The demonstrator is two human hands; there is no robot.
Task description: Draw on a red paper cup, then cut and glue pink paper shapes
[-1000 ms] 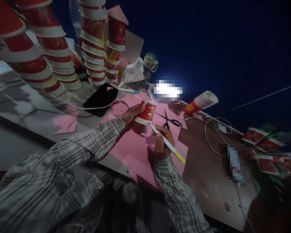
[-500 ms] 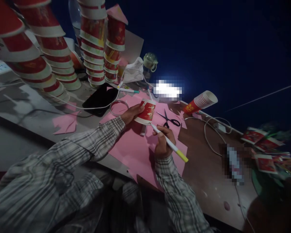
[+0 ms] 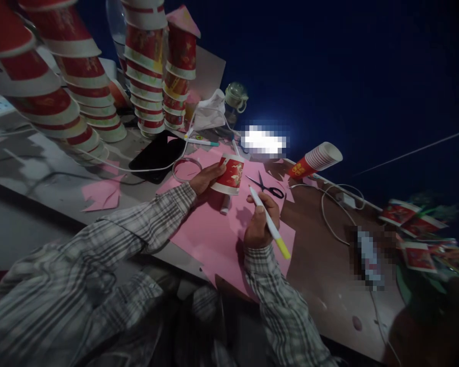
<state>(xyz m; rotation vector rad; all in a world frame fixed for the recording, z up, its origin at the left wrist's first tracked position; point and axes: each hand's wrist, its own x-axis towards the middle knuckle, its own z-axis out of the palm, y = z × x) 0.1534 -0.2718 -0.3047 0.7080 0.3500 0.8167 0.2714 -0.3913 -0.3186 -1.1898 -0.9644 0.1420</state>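
A hard surface (image 3: 313, 265), brown and faintly shiny at right, spreads before me. At its left rise round towers of red-and-white paper cups (image 3: 144, 71), ridged by their rims. Ragged-edged pink paper (image 3: 199, 224) lies flat in front of me. Beyond its right side, a nested stack of red cups (image 3: 315, 160) slants in my view. On the paper rest scissors (image 3: 266, 187) with black looped handles, blades spread. My left hand (image 3: 208, 178) grasps a tapered red paper cup (image 3: 231, 176) with pale print and white bands, thumb along its side; the cup sits at those fingertips, over the paper. My right hand (image 3: 260, 224), to the cup's right, grips a slim white marker (image 3: 271, 227) with a yellow end, its tip near the cup but apart.
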